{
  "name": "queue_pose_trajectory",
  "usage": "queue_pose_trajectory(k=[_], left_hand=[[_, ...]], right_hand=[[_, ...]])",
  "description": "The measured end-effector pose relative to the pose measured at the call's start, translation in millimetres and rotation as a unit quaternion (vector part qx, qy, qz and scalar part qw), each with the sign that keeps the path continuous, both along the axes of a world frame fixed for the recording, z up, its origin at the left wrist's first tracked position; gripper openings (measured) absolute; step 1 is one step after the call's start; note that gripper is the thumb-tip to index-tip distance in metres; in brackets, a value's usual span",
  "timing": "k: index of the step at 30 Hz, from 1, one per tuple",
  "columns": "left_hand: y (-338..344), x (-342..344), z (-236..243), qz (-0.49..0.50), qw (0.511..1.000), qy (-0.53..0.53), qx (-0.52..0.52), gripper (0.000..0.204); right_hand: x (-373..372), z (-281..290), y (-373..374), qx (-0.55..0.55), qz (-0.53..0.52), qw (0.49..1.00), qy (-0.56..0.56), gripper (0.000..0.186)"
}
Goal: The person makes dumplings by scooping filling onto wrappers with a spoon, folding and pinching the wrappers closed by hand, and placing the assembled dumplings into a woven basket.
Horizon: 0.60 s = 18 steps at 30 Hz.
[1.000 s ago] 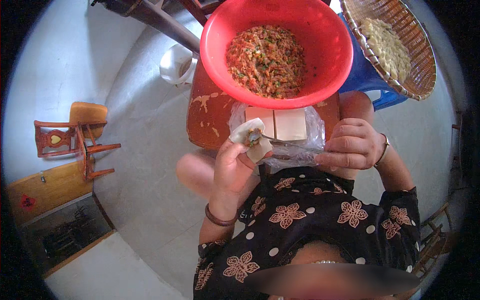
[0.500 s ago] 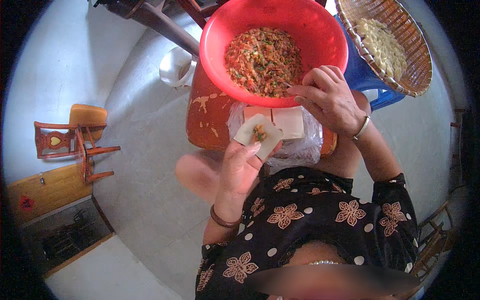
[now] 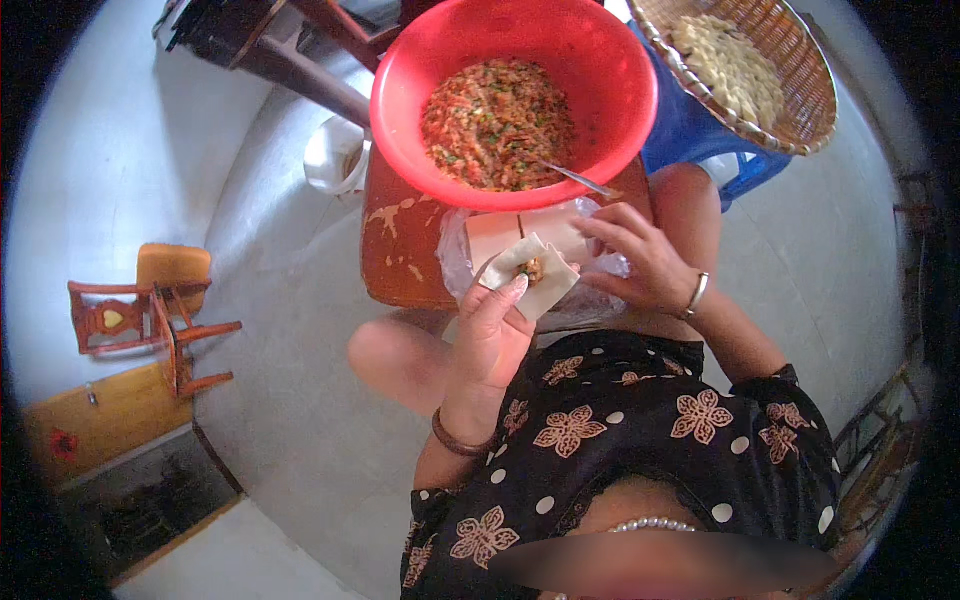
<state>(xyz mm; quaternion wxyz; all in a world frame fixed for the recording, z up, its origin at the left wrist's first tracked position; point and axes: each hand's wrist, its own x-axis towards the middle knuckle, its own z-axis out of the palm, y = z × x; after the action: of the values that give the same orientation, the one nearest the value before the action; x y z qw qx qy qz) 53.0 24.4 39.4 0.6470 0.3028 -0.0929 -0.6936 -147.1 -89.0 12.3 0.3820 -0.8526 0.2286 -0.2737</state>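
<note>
A square wonton wrapper (image 3: 552,292) lies across the fingers of my left hand (image 3: 490,345), pinched under the thumb. On it sits a small dab of filling (image 3: 531,270), and the wrapper's far edge is bent up a little. My right hand (image 3: 648,258) is just right of the wrapper, fingers apart and nothing in them. A metal spoon (image 3: 583,182) leans in the red basin (image 3: 390,110), its tip in the minced filling (image 3: 500,125) and its handle over the near rim. Below the basin, a stack of wrappers (image 3: 488,236) rests on a clear plastic bag (image 3: 453,262).
A worn red-brown wooden seat (image 3: 398,255) bears the basin and the bag. At the far right a woven basket (image 3: 815,110) with pale folded wontons (image 3: 728,68) stands on a blue stool (image 3: 745,185). A white bin (image 3: 330,155) and a wooden chair (image 3: 172,300) are to the left.
My right hand has let go of the spoon, leaving it in the filling, and has come down toward the wrapper. The wrapper's far edge has bent up. The whole view has shifted slightly.
</note>
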Motion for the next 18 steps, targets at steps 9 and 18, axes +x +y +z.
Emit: queue_pose_trajectory(k=[9, 18], left_hand=[[-3, -15, -1, -0.005, 0.996, -0.079, 0.044, 0.033], [6, -35, -3, -0.039, 0.975, -0.218, 0.007, 0.03]], right_hand=[[11, -4, 0, 0.016, 0.066, 0.992, -0.106, 0.056], [11, 3, 9, 0.059, 0.01, 0.988, -0.146, 0.023]])
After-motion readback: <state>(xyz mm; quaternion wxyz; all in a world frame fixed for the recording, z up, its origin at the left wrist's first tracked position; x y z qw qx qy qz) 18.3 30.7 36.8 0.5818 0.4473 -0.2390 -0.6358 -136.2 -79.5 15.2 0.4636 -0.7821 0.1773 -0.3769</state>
